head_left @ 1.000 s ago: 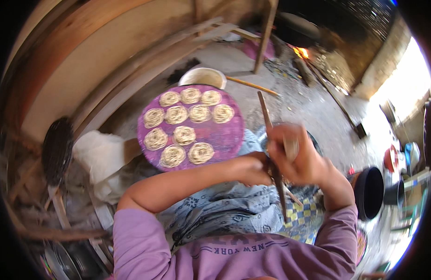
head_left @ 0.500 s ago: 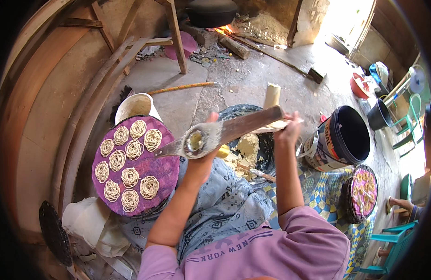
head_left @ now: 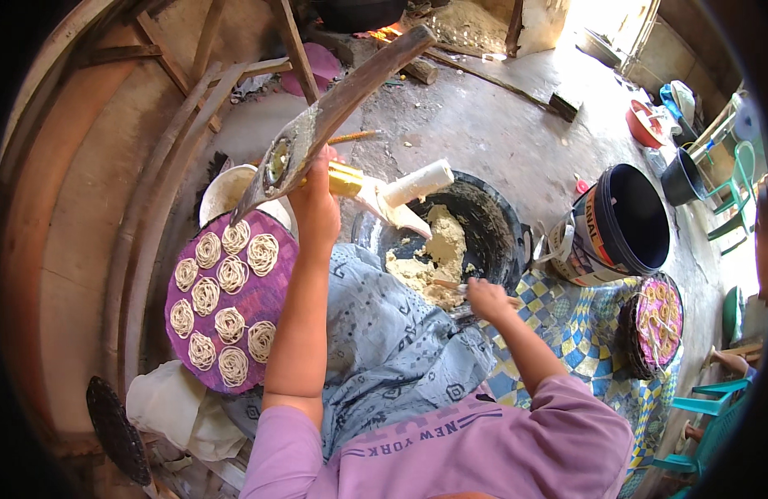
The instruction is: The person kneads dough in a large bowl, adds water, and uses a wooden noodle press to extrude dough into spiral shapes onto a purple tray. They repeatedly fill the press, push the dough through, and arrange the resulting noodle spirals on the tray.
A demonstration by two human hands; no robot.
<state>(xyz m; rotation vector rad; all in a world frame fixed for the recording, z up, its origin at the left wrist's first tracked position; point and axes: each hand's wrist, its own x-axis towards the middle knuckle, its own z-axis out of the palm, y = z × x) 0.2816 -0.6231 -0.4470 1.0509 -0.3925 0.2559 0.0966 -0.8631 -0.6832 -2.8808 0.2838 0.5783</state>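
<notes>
My left hand (head_left: 319,204) is raised and closed around a long wooden press board (head_left: 338,100) with a round hole near its lower end. A yellow cylinder (head_left: 345,178) juts out to the right beside that hand. Against it lies a dough-smeared wooden piece with a pale round plunger (head_left: 417,184), over the basin's rim; whether my hand holds this piece too, I cannot tell. My right hand (head_left: 490,301) is closed on a small brown-and-silver utensil (head_left: 452,286), whose tip reaches the dough (head_left: 445,236). The crumbly, pale dough lies in a black basin (head_left: 504,212).
On the left, a round purple cloth-covered tray (head_left: 255,320) bears several noodle coils, with a white bucket (head_left: 226,193) behind it. A large black-lined bucket (head_left: 629,224) and a second tray (head_left: 658,320) stand right. A fire (head_left: 387,33) burns under a dark pot at the back.
My left hand has lifted and tilted the press board up. My right hand has left the plunger piece, dropped to the basin and taken hold of the utensil. The plunger piece has shifted left.
</notes>
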